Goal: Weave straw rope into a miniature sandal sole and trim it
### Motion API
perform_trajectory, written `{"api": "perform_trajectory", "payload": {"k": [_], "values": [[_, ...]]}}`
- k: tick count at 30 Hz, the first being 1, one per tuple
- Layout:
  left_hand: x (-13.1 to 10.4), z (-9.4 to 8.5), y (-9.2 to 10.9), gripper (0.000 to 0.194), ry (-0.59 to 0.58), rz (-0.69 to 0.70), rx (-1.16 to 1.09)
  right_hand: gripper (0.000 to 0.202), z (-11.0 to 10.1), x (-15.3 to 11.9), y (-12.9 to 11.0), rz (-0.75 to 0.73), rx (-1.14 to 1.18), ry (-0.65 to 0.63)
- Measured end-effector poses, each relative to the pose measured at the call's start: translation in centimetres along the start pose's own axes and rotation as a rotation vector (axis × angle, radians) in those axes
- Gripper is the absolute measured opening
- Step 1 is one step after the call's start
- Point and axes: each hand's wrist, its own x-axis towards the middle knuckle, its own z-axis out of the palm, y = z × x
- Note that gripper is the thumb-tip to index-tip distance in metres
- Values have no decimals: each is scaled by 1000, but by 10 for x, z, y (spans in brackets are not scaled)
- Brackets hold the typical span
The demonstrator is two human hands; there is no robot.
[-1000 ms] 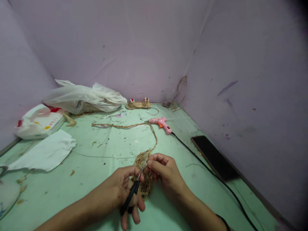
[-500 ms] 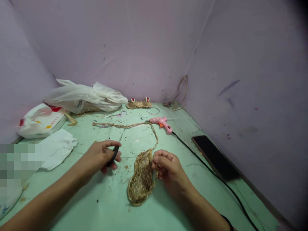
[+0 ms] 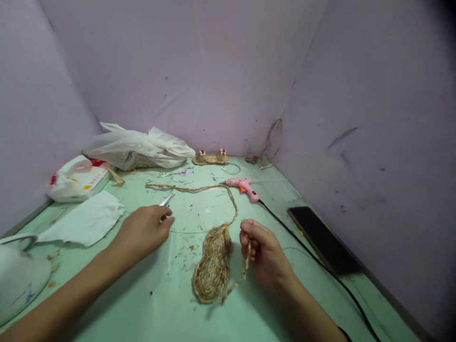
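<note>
Currently: woven sole (image 3: 213, 266) lies flat on the green table (image 3: 171, 308), between your hands.
Likely light, bendy, not slippery, edge might fray; best hold is both sides at the waist. Long axis runs away from you, far end tipped slightly right, where the long braid (image 3: 233, 205) meets it. Your right hand (image 3: 265, 254) pinches a short braid (image 3: 246, 261); left hand (image 3: 146, 230) curled at the scissors (image 3: 167, 200), can't tell if gripping.

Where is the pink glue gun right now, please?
In the head view, the pink glue gun lies slightly right of centre on the green table, beyond the right hand, with its nozzle next to the long braided cord.
</note>
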Motion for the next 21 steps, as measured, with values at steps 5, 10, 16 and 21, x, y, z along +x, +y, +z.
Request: {"api": "perform_trajectory", "payload": {"k": [5, 10, 16, 21], "values": [[-28, 25, 39, 35, -396, -32, -771, 25, 4, -4, 17, 42, -169, -228], [-45, 50, 52, 28, -346, -155, -1242, 35, 10, -5, 36, 88, -171, -288], [-35, 45, 41, 20, -185, -281, -1378, 40, 30, 7, 26, 109, -486, -360], [-16, 29, 20, 12, -17, -363, -1326, 24, 105, 71, -11, -576, -1402, -201]]}}
